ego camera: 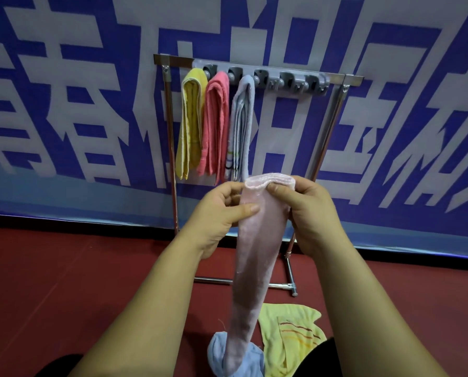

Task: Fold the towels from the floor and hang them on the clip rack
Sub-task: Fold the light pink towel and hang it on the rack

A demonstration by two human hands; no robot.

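A folded pale pink towel [254,254] hangs in a long strip in front of me. My left hand [222,216] pinches its left side near the top, and my right hand [306,213] grips the folded top edge. Behind it stands the clip rack [268,77] on a metal frame. On the rack hang a yellow towel [189,123], a coral pink towel [215,123] and a pale blue striped towel [242,126]; the clips to their right hold nothing. A light yellow towel [290,338] and a blue towel [250,360] lie on the floor below.
The rack's metal legs and base bar [290,285] rest on the red floor [64,281]. A large blue-and-white banner [390,131] covers the wall right behind the rack. Dark clothing shows at the bottom corners.
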